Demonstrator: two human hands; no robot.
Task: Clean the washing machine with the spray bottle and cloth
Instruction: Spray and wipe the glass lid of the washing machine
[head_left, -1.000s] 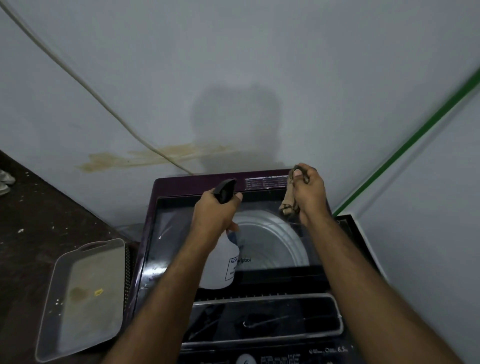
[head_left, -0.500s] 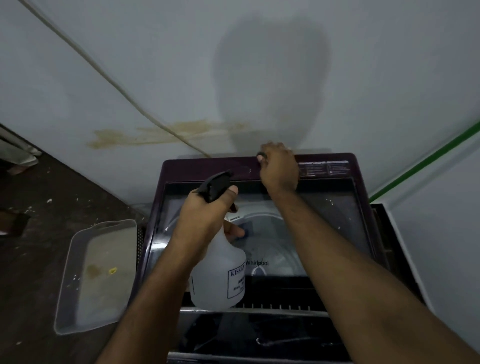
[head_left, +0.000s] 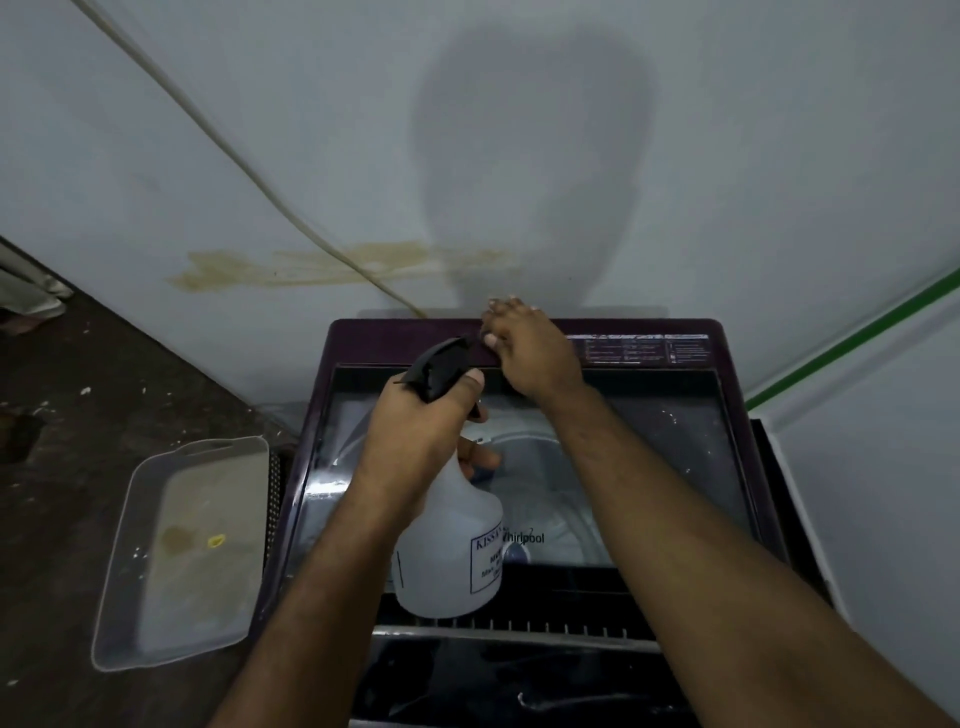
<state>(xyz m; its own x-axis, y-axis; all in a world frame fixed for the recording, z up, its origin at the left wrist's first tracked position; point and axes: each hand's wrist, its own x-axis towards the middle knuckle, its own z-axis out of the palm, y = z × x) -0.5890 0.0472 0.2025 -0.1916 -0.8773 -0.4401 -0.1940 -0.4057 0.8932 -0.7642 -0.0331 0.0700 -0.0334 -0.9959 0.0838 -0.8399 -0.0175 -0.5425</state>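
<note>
A dark purple top-loading washing machine (head_left: 737, 332) with a glass lid (head_left: 675, 441) stands against the wall. My left hand (head_left: 421, 431) grips the neck of a white spray bottle (head_left: 447, 561) with a black trigger head, held over the left half of the lid. My right hand (head_left: 530, 348) presses down on the machine's back rim, left of the label strip. The cloth is hidden under that palm.
A clear plastic tray (head_left: 156, 623) lies on the dark floor left of the machine. A pale cable (head_left: 249, 171) runs down the stained wall to the machine's back edge. A white-edged object (head_left: 800, 519) stands close on the right, below a green wall stripe (head_left: 852, 343).
My right hand has moved left along the back rim and lowered from holding the cloth up to pressing on the rim. The view has come closer; the bottle stays in my left hand.
</note>
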